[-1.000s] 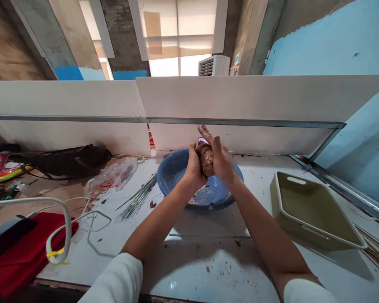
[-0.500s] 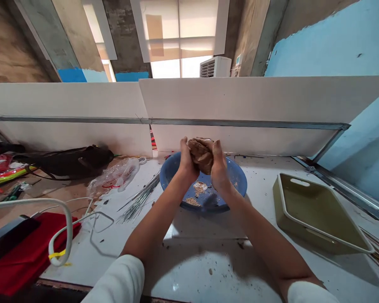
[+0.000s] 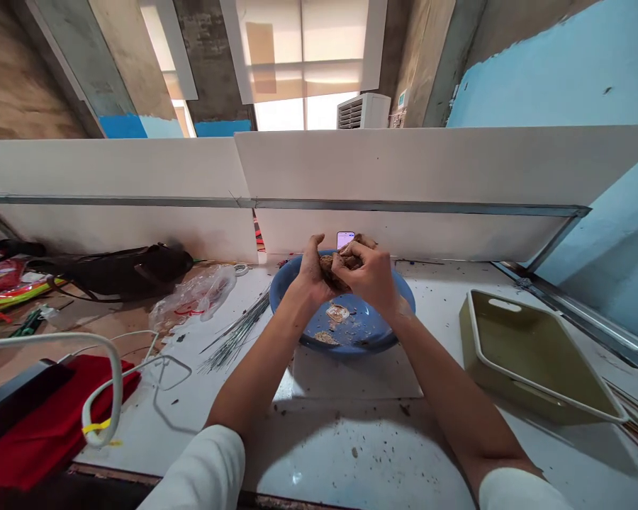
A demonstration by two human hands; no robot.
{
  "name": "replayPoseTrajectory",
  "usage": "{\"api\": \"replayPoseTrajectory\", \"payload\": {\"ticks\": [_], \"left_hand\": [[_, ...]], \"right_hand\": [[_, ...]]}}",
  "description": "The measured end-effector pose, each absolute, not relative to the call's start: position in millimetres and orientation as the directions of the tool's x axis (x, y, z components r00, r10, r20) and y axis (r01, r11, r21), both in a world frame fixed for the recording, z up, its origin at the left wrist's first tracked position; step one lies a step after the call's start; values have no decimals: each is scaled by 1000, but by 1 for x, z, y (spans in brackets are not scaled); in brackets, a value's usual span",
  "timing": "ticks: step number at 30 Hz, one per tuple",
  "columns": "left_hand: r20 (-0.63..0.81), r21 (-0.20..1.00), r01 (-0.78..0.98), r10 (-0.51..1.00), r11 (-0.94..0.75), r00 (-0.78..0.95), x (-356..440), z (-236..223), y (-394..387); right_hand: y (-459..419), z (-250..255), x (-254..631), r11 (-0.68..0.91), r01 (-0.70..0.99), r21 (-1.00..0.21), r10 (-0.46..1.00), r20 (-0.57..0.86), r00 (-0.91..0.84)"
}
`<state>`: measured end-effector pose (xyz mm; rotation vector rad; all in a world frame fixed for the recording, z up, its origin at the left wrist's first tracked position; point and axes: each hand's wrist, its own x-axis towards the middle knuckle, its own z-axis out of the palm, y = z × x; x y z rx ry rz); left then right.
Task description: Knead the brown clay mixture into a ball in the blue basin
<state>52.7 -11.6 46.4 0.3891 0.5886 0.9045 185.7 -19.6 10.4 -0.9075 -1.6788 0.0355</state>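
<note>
Both of my hands hold a brown, rough lump (image 3: 336,269) that looks like a root or tuber, over a blue bowl (image 3: 396,327) on the white table. My left hand (image 3: 311,273) cups the lump from the left with curled fingers. My right hand (image 3: 369,273) grips it from the right, fingers bent over its top. Most of the lump is hidden between the hands. Brown peelings and crumbs (image 3: 336,313) lie in the bowl's bottom.
An olive tray with a white rim (image 3: 532,358) stands at the right. A bundle of thin metal wires (image 3: 234,333) lies left of the bowl, beside a clear plastic bag (image 3: 194,297). Farther left are a black bag (image 3: 117,269), a white cable (image 3: 106,382) and red cloth (image 3: 47,425). A white partition (image 3: 404,191) runs behind.
The hands turned the lump, which stood upright a second ago and now lies low between them. My right hand has shifted over its top. More peelings lie in the bowl.
</note>
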Motion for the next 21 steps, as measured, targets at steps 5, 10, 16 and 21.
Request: {"api": "replayPoseTrajectory", "payload": {"ticks": [5,10,16,21], "left_hand": [[-244,608,-689,919,393,309,58,41,-9],[-184,724,-644,969,248,166,57,41,-5],[233,837,-483,966,-257,-111,76,37,-30],[166,814,-549,982,-190,-93,87,32,-41]], "right_hand": [[-17,7,187,725,471,-503,632,757,-165],[-20,4,180,756,255,-603,647,748,-148],[-21,10,171,500,-244,-831,862,505,46],[-29,11,172,575,-214,-789,818,548,175]]}}
